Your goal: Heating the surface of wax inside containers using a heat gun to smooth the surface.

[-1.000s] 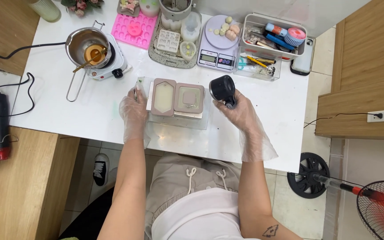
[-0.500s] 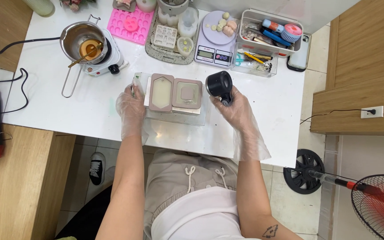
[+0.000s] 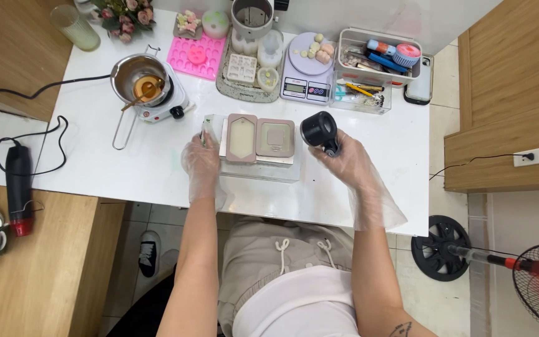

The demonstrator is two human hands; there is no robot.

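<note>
Here your gloved left hand (image 3: 202, 163) steadies the twin beige moulds (image 3: 261, 138) at mid-worktop (image 3: 145, 168) while your right hand (image 3: 349, 163) grips a black round jar (image 3: 319, 129) just beside them, likely calling next for a steady, level move over them.

We saw 1 screen: a small grey rectangular display (image 3: 294, 88) on the front of the pale lilac scale (image 3: 310, 78), at the back of the white table (image 3: 95, 168). Right of the scale, a clear bin (image 3: 369, 59) held what looked like small packages in blue, pink and yellow; we could not tell their shapes. A dark phone (image 3: 419, 87) lay beside the bin, its face unclear.
</note>
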